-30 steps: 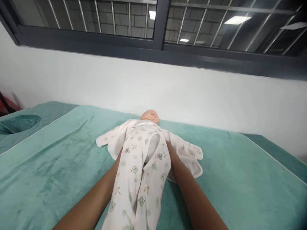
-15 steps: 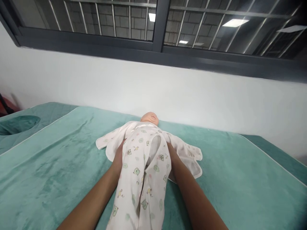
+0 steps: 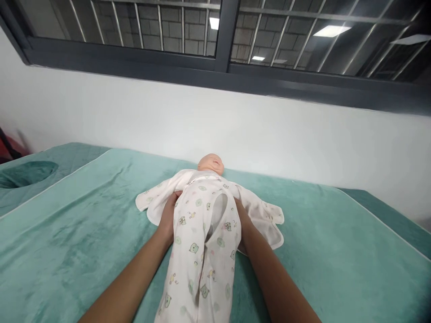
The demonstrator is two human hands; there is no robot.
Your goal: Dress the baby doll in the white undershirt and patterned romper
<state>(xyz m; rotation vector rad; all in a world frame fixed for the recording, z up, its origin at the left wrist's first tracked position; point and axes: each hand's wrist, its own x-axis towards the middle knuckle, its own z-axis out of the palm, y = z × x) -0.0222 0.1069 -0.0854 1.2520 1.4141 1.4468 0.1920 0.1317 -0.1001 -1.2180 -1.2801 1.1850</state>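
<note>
Printed pants [image 3: 190,224] lie lengthwise in front of doll [image 3: 210,163], waist end near its head, & they block the view of its body. L hand [image 3: 168,215] touches their left edge; R hand [image 3: 243,220] is at right edge. Cloth hides the fingers partly, so can't tell if either is closed. White shirt [image 3: 264,213] spreads from under pants to both sides, on green bed [image 3: 336,237]. Behind: wall [image 3: 218,121], window [image 3: 225,36] w/ bars [image 3: 160,27].
</note>
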